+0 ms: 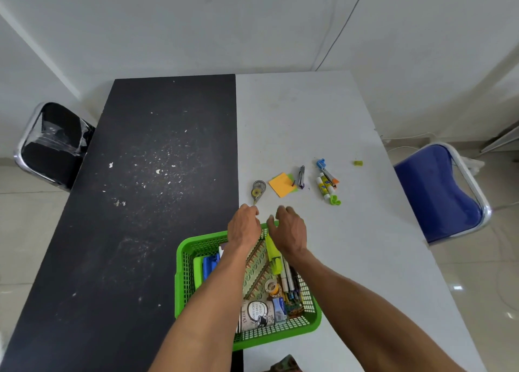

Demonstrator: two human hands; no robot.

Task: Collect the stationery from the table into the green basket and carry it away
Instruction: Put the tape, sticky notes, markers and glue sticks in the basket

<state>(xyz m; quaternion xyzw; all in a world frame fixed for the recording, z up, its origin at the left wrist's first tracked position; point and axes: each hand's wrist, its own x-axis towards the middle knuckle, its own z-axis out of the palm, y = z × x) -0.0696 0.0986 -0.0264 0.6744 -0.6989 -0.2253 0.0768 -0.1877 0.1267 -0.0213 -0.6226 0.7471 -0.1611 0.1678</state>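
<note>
The left hand (243, 227) reached over the far rim of the green basket (183, 262), fingers curled right at the narrow tip of the correction tape (258, 189). I cannot tell whether they pinched it or only neared it. The right hand (289, 231) hovered just beside the left, above the same rim, fingers loosely bent and grasping nothing.

The correction tape lay on the white half of the surface (309, 113). Its long axis ran near to far, with the tip pointing back at the person.

The basket sat lengthwise towards the person across the seam between the black and white halves, close to the near edge. Pens (287, 280) lay inside along its right wall, following its length.

Beyond the hands, orange sticky notes (280, 184) lay just right of the tape. Next came a small stapler (301, 176), and then glue sticks (324, 186), both lengthwise near to far. These loose items stayed well in from the right and far edges.

A black chair (53, 144) stood at the left edge and a blue chair (438, 194) at the right.
</note>
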